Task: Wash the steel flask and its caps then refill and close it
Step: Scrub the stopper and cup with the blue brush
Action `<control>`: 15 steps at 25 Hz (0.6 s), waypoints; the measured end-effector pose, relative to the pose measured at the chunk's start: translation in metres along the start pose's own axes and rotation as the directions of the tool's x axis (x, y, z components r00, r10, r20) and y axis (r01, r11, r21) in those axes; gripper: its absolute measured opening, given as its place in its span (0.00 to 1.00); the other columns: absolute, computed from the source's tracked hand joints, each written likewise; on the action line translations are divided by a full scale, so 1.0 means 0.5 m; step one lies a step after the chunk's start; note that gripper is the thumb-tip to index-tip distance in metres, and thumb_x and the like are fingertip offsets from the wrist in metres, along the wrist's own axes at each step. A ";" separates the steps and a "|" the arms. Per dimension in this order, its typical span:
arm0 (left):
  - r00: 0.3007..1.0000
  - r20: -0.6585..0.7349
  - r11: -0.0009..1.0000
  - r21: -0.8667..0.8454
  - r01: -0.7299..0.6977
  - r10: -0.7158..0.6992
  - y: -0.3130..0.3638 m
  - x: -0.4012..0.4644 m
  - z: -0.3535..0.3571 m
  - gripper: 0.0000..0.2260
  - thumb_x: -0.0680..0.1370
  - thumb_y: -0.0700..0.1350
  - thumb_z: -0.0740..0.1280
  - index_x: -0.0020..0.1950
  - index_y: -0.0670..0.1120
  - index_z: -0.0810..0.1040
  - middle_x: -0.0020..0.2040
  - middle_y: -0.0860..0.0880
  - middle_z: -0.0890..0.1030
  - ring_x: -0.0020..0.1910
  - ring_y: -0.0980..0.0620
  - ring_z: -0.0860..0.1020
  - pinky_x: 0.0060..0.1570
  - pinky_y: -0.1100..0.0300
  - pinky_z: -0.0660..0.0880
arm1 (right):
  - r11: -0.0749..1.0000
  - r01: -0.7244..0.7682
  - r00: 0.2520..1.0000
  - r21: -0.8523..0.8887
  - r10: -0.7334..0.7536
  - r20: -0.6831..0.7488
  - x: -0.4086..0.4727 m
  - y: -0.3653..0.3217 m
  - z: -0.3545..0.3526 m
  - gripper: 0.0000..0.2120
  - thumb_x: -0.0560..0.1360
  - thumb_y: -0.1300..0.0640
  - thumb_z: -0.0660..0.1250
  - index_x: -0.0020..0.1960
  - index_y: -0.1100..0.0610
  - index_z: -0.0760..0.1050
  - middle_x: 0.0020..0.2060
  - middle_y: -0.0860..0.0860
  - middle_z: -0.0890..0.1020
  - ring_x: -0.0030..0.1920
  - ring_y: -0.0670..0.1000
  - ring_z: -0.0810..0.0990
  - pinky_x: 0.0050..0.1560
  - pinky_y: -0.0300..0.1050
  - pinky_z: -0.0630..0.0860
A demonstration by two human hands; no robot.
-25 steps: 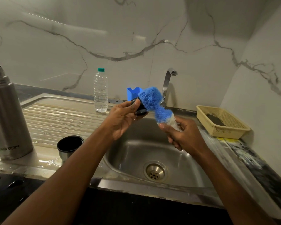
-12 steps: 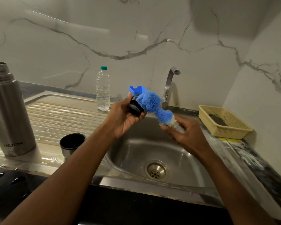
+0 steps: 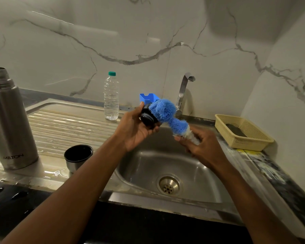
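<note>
Scrubbing black inner cap (image 3: 149, 118), pinched in left hand (image 3: 134, 129) above sink (image 3: 197, 175); blue bottle brush (image 3: 167, 114) slants down-right into right hand (image 3: 200, 146), fingers wrapped round handle. Steel flask (image 3: 9, 120) upright far left.

**A home kitchen's washing-up corner**

A steel sink (image 3: 165, 166) with ribbed drainboard (image 3: 65, 124) is sunk into a dark surface (image 3: 12, 199). A curved tap (image 3: 184, 92) rises against marble-veined wall tiles (image 3: 113, 41), and a cream plastic basket (image 3: 243, 132) sits on the sink's far side.
</note>
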State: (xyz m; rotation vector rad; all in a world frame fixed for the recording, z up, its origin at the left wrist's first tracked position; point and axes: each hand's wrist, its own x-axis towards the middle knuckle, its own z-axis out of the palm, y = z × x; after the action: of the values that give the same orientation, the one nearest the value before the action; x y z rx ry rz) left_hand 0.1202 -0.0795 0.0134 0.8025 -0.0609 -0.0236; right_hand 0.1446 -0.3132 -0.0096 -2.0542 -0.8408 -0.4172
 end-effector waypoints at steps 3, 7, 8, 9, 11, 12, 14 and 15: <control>1.000 0.010 0.995 0.096 0.020 -0.021 -0.018 -0.002 0.007 0.19 0.84 0.54 0.61 0.69 0.44 0.74 0.62 0.36 0.80 0.51 0.41 0.83 0.51 0.51 0.77 | 0.999 -0.038 0.999 0.037 0.039 -0.022 -0.002 -0.001 -0.008 0.13 0.75 0.43 0.71 0.55 0.48 0.80 0.35 0.41 0.82 0.32 0.44 0.80 0.32 0.36 0.75; 0.998 0.057 0.993 0.117 -0.002 -0.005 -0.014 -0.007 0.011 0.20 0.82 0.54 0.64 0.69 0.43 0.74 0.62 0.35 0.80 0.53 0.43 0.82 0.53 0.52 0.77 | 0.995 -0.070 0.997 0.076 0.073 -0.030 -0.003 -0.008 -0.010 0.12 0.74 0.42 0.71 0.53 0.47 0.79 0.34 0.46 0.83 0.29 0.44 0.80 0.30 0.37 0.75; 0.997 0.071 0.993 0.121 -0.012 0.003 -0.013 -0.009 0.012 0.20 0.81 0.52 0.65 0.68 0.42 0.74 0.63 0.35 0.79 0.55 0.42 0.80 0.55 0.52 0.77 | 0.993 -0.082 0.996 0.086 0.085 -0.032 -0.004 -0.008 -0.011 0.12 0.74 0.42 0.71 0.53 0.48 0.79 0.33 0.48 0.83 0.29 0.44 0.79 0.30 0.37 0.75; 0.997 0.080 0.992 0.127 -0.023 0.013 -0.012 -0.010 0.012 0.20 0.79 0.50 0.67 0.67 0.41 0.75 0.62 0.36 0.78 0.58 0.42 0.79 0.57 0.52 0.77 | 0.991 -0.096 0.994 0.095 0.100 -0.034 -0.004 -0.005 -0.012 0.13 0.74 0.43 0.71 0.52 0.49 0.79 0.33 0.50 0.83 0.28 0.45 0.79 0.29 0.39 0.75; 0.995 0.094 0.987 0.149 -0.056 0.042 -0.011 -0.010 0.011 0.18 0.76 0.45 0.68 0.63 0.38 0.76 0.60 0.37 0.79 0.60 0.41 0.78 0.60 0.50 0.79 | 0.984 -0.131 0.990 0.118 0.136 -0.037 -0.004 -0.002 -0.015 0.12 0.75 0.43 0.71 0.52 0.50 0.80 0.32 0.53 0.82 0.27 0.48 0.78 0.28 0.43 0.76; 0.993 0.106 0.984 0.161 -0.072 0.055 -0.011 -0.008 0.008 0.18 0.75 0.43 0.68 0.63 0.36 0.76 0.60 0.37 0.80 0.61 0.41 0.80 0.60 0.48 0.80 | 0.981 -0.145 0.988 0.133 0.151 -0.037 -0.004 -0.003 -0.016 0.11 0.76 0.44 0.71 0.51 0.50 0.80 0.31 0.54 0.82 0.26 0.49 0.78 0.28 0.44 0.76; 0.989 0.129 0.984 0.150 -0.098 0.078 -0.010 0.001 -0.002 0.21 0.76 0.39 0.69 0.67 0.33 0.75 0.64 0.35 0.79 0.62 0.39 0.81 0.60 0.46 0.81 | 0.973 -0.152 0.987 0.171 0.159 -0.030 -0.003 -0.008 -0.016 0.07 0.78 0.47 0.71 0.49 0.50 0.79 0.30 0.55 0.82 0.26 0.52 0.77 0.27 0.46 0.75; 0.987 0.138 0.985 0.133 -0.107 0.088 -0.010 0.007 -0.007 0.22 0.76 0.38 0.70 0.69 0.33 0.74 0.66 0.34 0.78 0.64 0.38 0.80 0.61 0.45 0.80 | 0.970 -0.146 0.988 0.194 0.153 -0.021 -0.003 -0.012 -0.017 0.06 0.78 0.48 0.71 0.48 0.51 0.79 0.30 0.55 0.81 0.25 0.52 0.76 0.26 0.46 0.74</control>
State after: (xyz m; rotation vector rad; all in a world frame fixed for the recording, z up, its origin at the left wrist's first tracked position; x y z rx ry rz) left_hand 0.1238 -0.0805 0.0077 0.9370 -0.2285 0.0210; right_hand 0.1394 -0.3185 -0.0019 -1.9092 -0.6724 -0.2774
